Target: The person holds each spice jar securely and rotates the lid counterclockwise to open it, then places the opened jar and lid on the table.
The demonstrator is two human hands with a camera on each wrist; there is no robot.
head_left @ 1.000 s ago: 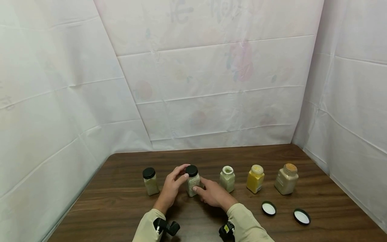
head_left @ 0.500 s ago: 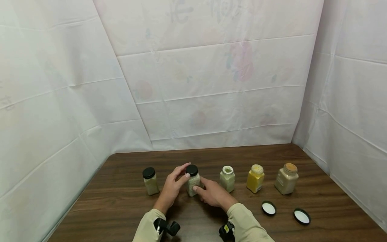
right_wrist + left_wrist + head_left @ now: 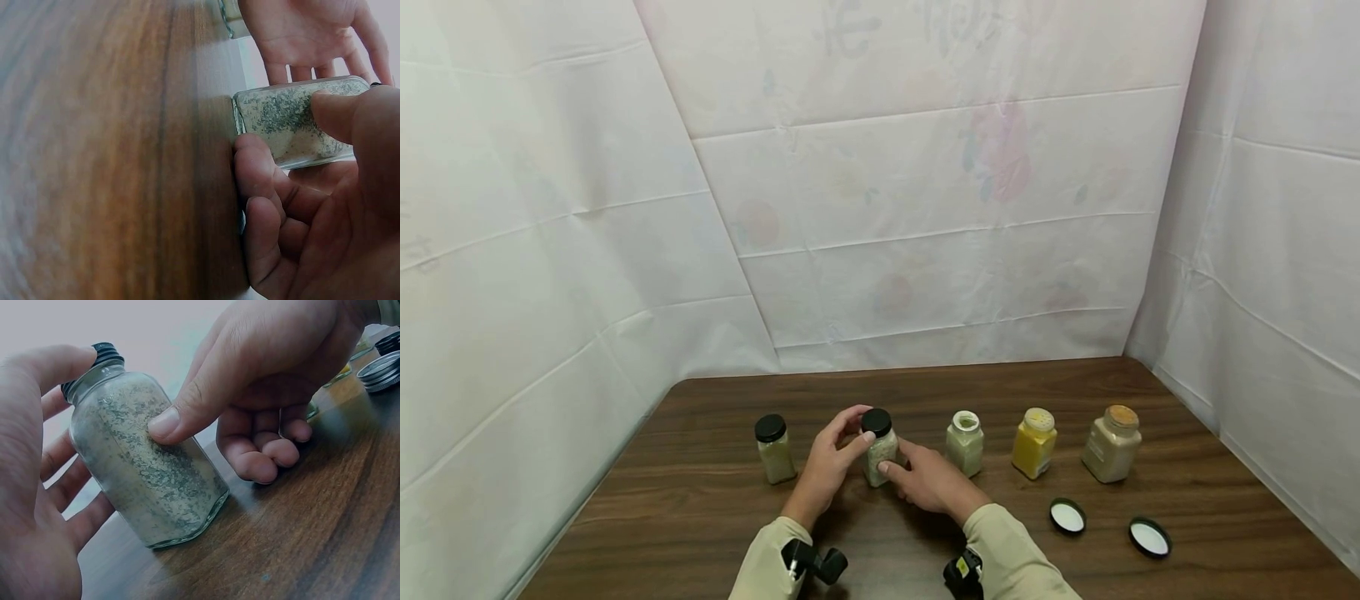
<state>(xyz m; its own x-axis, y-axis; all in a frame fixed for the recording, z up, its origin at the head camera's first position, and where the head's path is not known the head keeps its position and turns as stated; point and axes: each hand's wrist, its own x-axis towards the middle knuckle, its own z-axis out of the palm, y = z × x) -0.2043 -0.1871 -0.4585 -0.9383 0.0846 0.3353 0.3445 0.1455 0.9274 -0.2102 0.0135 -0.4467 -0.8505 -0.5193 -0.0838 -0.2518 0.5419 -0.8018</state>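
A square glass spice jar of pale, green-flecked seasoning stands upright on the table between both hands. Its black lid is on. My left hand pinches that lid, thumb on the near side and index finger behind; the other fingers spread behind the jar in the left wrist view. From the right, my right hand grips the glass body, thumb pressed on its front face. The lower fingers of this hand curl by the jar's base near the tabletop, as the right wrist view shows.
Another black-capped jar stands to the left. On the right are three lidless jars: pale green, yellow and beige with an orange top. Two lids lie white side up before them. White cloth surrounds the wooden table.
My left thumb has slid slightly to the right along the lid's side. The right hand and the jar hold still.
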